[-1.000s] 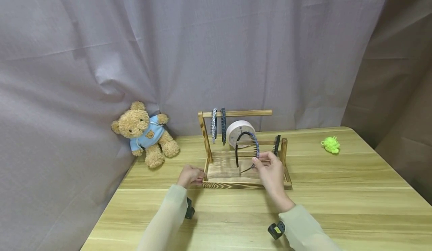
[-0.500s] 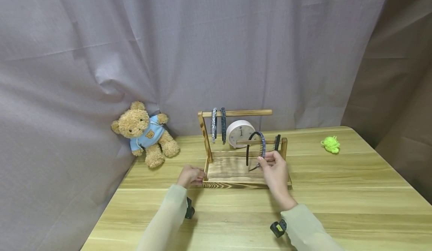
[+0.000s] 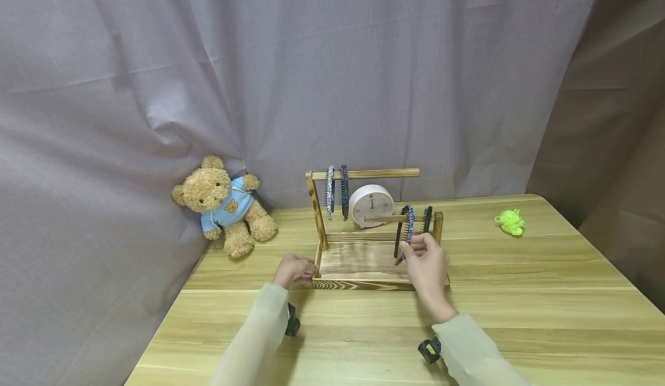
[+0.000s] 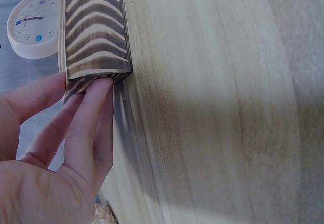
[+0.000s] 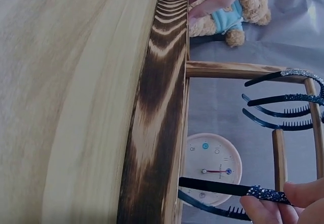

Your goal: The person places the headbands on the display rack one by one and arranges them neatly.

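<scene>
A wooden two-bar rack (image 3: 353, 259) with a shallow tray base stands on the table. My right hand (image 3: 428, 268) pinches a toothed headband (image 3: 410, 220) with blue glitter low on its near side; its arch sits over the lower bar. Right beside it on that bar is a black headband (image 3: 426, 218). From the upper bar hang a silver glitter headband (image 3: 329, 193) and a dark blue one (image 3: 344, 193). At the rack's front left corner my left hand (image 3: 293, 270) holds the frame, thumb and fingertips against the patterned front board (image 4: 96, 31).
Behind the rack stands a round white clock (image 3: 371, 202). A teddy bear (image 3: 228, 210) in a blue top leans against the grey curtain (image 3: 332, 74) at the left. Bright green yarn (image 3: 510, 223) lies on the table (image 3: 519, 305) at the right.
My right hand has moved right, sliding the blue glitter headband along the lower bar toward the black one and turning it more edge-on. My left hand stays at the corner.
</scene>
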Available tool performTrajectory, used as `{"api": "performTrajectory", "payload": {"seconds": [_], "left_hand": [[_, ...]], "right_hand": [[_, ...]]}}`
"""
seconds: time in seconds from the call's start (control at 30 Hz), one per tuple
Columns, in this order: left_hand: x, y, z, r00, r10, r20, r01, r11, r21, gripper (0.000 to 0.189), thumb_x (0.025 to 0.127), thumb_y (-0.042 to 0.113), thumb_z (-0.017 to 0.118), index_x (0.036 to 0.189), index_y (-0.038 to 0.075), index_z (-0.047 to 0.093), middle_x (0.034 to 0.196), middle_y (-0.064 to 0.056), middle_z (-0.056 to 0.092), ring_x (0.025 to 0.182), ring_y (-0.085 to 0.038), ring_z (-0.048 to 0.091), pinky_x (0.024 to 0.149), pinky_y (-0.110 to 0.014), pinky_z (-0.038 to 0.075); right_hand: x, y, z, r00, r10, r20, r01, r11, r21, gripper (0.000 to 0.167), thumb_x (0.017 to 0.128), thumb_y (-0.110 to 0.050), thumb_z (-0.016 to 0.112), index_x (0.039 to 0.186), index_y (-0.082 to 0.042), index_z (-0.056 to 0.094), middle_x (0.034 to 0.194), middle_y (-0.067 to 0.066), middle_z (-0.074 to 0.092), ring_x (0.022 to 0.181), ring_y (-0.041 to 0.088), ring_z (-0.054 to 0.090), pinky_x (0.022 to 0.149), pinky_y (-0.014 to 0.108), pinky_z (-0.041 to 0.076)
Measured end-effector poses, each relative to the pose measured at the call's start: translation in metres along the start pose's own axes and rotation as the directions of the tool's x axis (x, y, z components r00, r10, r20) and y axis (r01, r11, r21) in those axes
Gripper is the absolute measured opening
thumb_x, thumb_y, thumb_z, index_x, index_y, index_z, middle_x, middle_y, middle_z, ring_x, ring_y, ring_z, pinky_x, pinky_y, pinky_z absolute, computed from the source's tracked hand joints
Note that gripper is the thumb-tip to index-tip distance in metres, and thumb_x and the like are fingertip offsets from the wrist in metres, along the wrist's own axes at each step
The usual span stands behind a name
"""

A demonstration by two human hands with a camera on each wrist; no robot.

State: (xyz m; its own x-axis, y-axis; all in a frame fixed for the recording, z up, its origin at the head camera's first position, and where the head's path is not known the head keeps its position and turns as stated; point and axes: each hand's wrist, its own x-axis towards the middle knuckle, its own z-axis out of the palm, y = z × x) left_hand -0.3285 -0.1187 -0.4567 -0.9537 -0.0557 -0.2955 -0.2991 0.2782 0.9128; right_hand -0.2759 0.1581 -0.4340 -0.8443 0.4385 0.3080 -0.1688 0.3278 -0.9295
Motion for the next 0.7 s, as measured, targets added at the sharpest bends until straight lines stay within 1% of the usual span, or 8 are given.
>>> {"api": "performTrajectory", "payload": {"seconds": [0.13,0.23,0.3,0.4,0.47,0.53,0.6,0.7], "left_hand": [[0.0005,0.0,-0.0002,1.0,-0.001,0.0,0.001,1.0,0.001,0.033,0.083,-0.007,0.066,0.115,-0.013,0.064,0.093,-0.02,0.072,0.066,-0.016,0.063,0.068,-0.032,0.063],[0.0006,0.0004,-0.0004,1.0,0.004,0.002,-0.004,1.0,0.003,0.033,0.083,-0.006,0.066,0.115,-0.013,0.065,0.088,-0.018,0.072,0.065,-0.015,0.063,0.067,-0.032,0.063],[0.0005,0.0009,-0.0001,1.0,0.009,0.003,-0.009,1.0,0.005,0.032,0.082,-0.005,0.066,0.114,-0.013,0.065,0.083,-0.015,0.071,0.063,-0.014,0.063,0.066,-0.031,0.063],[0.0009,0.0008,-0.0001,1.0,0.012,0.003,-0.012,1.0,0.005,0.031,0.082,-0.005,0.066,0.112,-0.013,0.066,0.078,-0.013,0.07,0.062,-0.014,0.063,0.064,-0.03,0.062],[0.0011,0.0002,-0.0003,1.0,0.009,0.001,-0.009,1.0,0.0,0.031,0.082,-0.005,0.066,0.112,-0.013,0.066,0.079,-0.013,0.07,0.063,-0.014,0.063,0.064,-0.03,0.062],[0.0014,-0.0007,-0.0005,1.0,0.007,0.001,-0.007,1.0,-0.007,0.032,0.082,-0.006,0.065,0.113,-0.013,0.065,0.083,-0.016,0.071,0.065,-0.016,0.065,0.066,-0.031,0.063],[0.0015,-0.0014,-0.0006,1.0,0.006,0.004,-0.006,1.0,-0.008,0.033,0.082,-0.006,0.065,0.114,-0.013,0.065,0.087,-0.019,0.072,0.066,-0.017,0.066,0.068,-0.033,0.063],[0.0019,-0.002,-0.0003,1.0,0.008,0.009,-0.008,1.0,-0.008,0.033,0.082,-0.007,0.065,0.114,-0.014,0.064,0.091,-0.021,0.072,0.068,-0.018,0.067,0.07,-0.034,0.063]], "right_hand": [[0.0001,0.0008,-0.0002,1.0,0.006,-0.001,-0.006,1.0,-0.003,0.016,0.086,-0.004,0.072,0.097,0.004,0.065,0.091,0.019,0.067,0.068,0.007,0.059,0.056,0.011,0.051],[-0.0002,0.0018,-0.0006,1.0,0.014,0.006,-0.014,1.0,-0.004,0.017,0.086,-0.006,0.073,0.099,0.003,0.066,0.092,0.019,0.068,0.068,0.008,0.06,0.056,0.011,0.052],[-0.0004,0.0027,-0.001,1.0,0.007,0.009,-0.007,1.0,-0.009,0.018,0.087,-0.008,0.073,0.1,0.003,0.066,0.092,0.019,0.069,0.07,0.012,0.062,0.057,0.011,0.053],[-0.001,0.0035,-0.0015,1.0,-0.02,0.011,0.02,0.999,-0.042,0.021,0.087,-0.01,0.074,0.102,0.002,0.067,0.093,0.019,0.07,0.075,0.021,0.067,0.058,0.01,0.051],[-0.0014,0.0042,-0.0018,0.999,-0.038,0.016,0.039,0.997,-0.068,0.024,0.087,-0.012,0.074,0.104,0.002,0.067,0.094,0.019,0.07,0.079,0.026,0.069,0.06,0.01,0.052],[-0.0021,0.0047,-0.0024,0.999,-0.046,0.022,0.048,0.995,-0.089,0.026,0.087,-0.014,0.074,0.106,0.002,0.066,0.095,0.018,0.071,0.082,0.029,0.07,0.061,0.011,0.053],[-0.0031,0.0049,-0.0033,0.998,-0.056,0.029,0.058,0.994,-0.091,0.028,0.087,-0.014,0.074,0.108,0.003,0.066,0.096,0.019,0.071,0.084,0.031,0.07,0.063,0.012,0.056],[-0.005,0.0045,-0.0052,0.997,-0.067,0.032,0.07,0.994,-0.084,0.03,0.088,-0.014,0.074,0.11,0.003,0.065,0.098,0.019,0.071,0.086,0.032,0.071,0.065,0.011,0.056]]}}
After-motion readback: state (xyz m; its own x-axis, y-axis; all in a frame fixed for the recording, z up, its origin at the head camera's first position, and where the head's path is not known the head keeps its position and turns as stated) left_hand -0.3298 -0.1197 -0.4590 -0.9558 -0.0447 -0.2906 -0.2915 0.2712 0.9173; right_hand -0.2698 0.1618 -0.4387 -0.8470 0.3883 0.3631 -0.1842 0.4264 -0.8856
